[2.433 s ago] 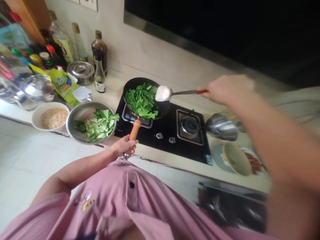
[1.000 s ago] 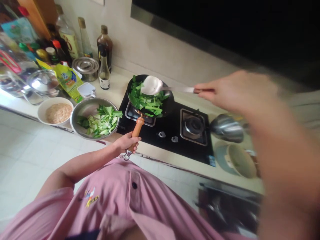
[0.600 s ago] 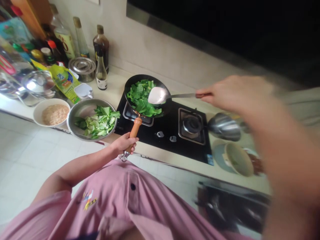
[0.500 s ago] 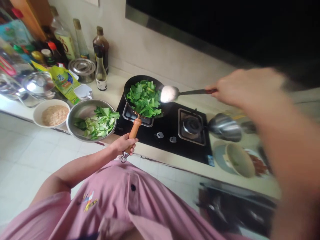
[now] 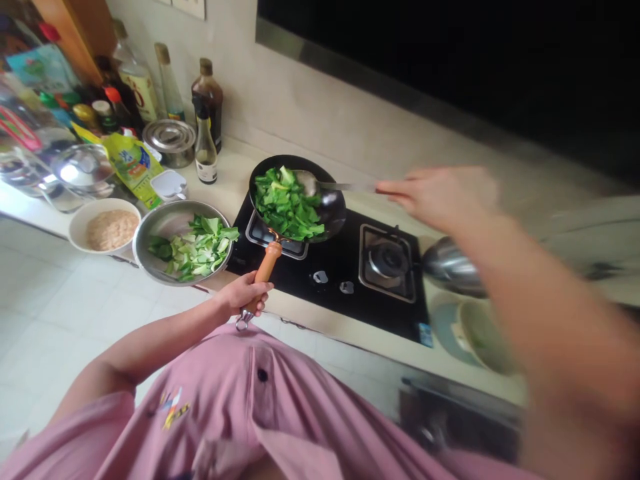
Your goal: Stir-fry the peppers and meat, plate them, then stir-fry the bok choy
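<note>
The right hand (image 5: 425, 195) is closed round the spatula (image 5: 345, 187), which stretches left from it, blade (image 5: 307, 181) by the greens (image 5: 287, 203) in the wok (image 5: 334, 208). The left hand (image 5: 246, 293), nearer, clasps the wooden handle (image 5: 269, 262), pointing near and slightly left.

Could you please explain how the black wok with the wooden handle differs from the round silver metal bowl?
The black wok with the wooden handle is over the black stove; the round silver metal bowl is left of it. The left hand grips the wok's handle; no handle shows on the bowl. The wok's leafy greens are mostly deep green; the bowl's cut greens include many pale pieces. Both are round and hold greens.
</note>
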`<state>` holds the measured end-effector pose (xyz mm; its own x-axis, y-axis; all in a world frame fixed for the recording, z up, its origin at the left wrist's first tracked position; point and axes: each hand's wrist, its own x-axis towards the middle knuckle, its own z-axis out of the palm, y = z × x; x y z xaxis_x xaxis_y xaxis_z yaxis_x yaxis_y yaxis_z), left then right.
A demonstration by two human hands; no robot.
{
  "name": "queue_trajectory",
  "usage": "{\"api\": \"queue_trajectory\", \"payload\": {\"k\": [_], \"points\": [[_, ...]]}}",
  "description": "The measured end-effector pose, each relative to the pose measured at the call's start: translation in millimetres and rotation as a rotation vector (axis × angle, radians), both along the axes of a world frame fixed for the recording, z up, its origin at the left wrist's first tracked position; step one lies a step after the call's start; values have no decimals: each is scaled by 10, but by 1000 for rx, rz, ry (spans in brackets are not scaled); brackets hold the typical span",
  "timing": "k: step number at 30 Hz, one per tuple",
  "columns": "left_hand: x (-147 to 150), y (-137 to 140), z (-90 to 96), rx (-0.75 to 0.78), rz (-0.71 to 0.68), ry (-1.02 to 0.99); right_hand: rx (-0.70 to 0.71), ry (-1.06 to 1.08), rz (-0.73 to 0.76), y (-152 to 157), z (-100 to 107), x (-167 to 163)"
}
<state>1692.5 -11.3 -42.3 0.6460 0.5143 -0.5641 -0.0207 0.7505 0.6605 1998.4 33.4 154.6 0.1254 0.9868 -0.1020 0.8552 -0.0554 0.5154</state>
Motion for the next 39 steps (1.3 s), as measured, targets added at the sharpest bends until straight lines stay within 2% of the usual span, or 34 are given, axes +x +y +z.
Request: {"api": "queue_trajectory", "payload": {"k": [2,4,7,11,15,18,21,25,29,32,34,37,39], "points": [[0,0,-1,-13,0,7,23,-32,-6,-31,135,106],[-3,-4,-3,-15,13,15,30,-46,-45,64,197,199],[-8,-21,-10,11,40,19,25,-30,-112,356,137,243],[-9,-40,-10,39,40,28,15,11,-100,701,-39,47],[-6,-32,0,42,35,40,-36,48,37,733,-94,-314],[-14,-13,5,27,19,13,-126,33,53,538,-39,-510],[-31,10,6,-4,-3,-25,-180,27,30,183,25,-585],[-63,48,-23,-37,-42,-65,-93,-32,5,-459,18,-618],[-175,97,-91,-34,-41,-87,-64,-33,-49,-1104,-7,-678],[-402,124,-155,-64,41,-50,-55,-78,-132,-1445,10,-708],[-611,124,-215,-131,137,-13,-67,-114,-163,-1543,-20,-712],[-906,96,-342,-246,347,46,-146,-96,-177,-1455,-204,-690],[-1040,66,-432,-287,486,70,-216,9,-178,-1294,-385,-634]]}}
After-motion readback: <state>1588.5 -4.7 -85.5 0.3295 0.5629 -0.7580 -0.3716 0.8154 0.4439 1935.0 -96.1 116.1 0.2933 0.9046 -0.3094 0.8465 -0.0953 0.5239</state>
